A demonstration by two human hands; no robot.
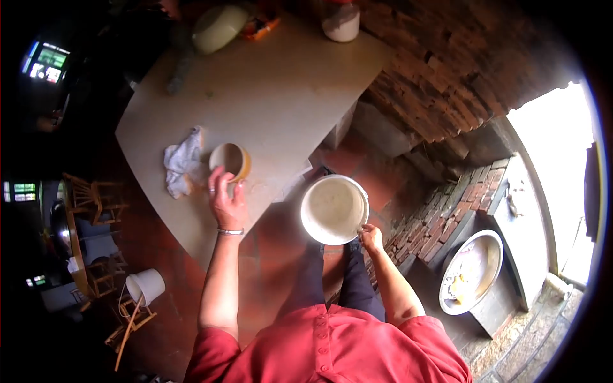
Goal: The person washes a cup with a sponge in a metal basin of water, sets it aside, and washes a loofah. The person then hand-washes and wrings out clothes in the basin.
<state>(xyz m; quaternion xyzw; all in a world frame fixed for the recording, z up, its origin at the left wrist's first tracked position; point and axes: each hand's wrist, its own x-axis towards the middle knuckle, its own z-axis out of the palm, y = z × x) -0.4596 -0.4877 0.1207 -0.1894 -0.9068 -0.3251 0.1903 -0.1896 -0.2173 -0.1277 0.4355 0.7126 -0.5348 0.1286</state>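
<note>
Tabletop: a smooth tan surface point(287, 96), with one corner pointing toward the person.
On its near part: a crumpled white cloth point(184, 163), and just beside it a yellowish-brown cup point(227, 156); whether the cup touches the surface cannot be told.
At its far end: a pale green bowl point(219, 29), tilted, near an orange packet point(260, 28); well apart, a jar with white contents point(341, 25).
Floor: reddish tiles point(271, 252), with a wooden chair point(96, 201) standing at the left.
Grey slab point(500, 305): a wide metal basin point(488, 256) on it.
</note>
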